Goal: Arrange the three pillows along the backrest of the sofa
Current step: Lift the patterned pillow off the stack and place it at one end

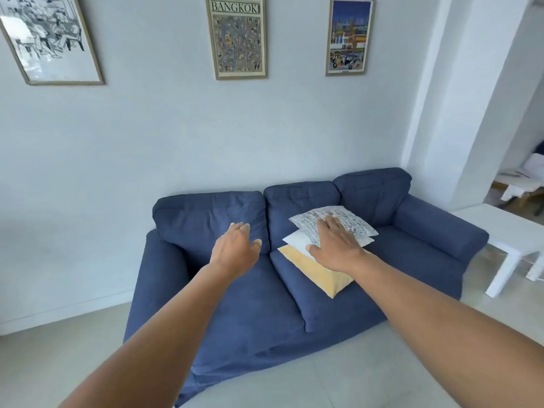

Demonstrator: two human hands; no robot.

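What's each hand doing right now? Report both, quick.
Left hand: open, holding nothing, in the air over the sofa.
Right hand: open, fingers spread over the patterned pillow atop the stack; no grasp.

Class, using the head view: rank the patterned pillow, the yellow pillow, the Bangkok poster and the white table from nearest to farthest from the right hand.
1. Patterned pillow, under the right hand.
2. Yellow pillow, bottom of the stack.
3. White table, off right.
4. Bangkok poster, high on the wall.

The left seat cushion [235,295] lies bare; three stacked pillows [332,222] fill the right seat; backrest [206,213] unobstructed.
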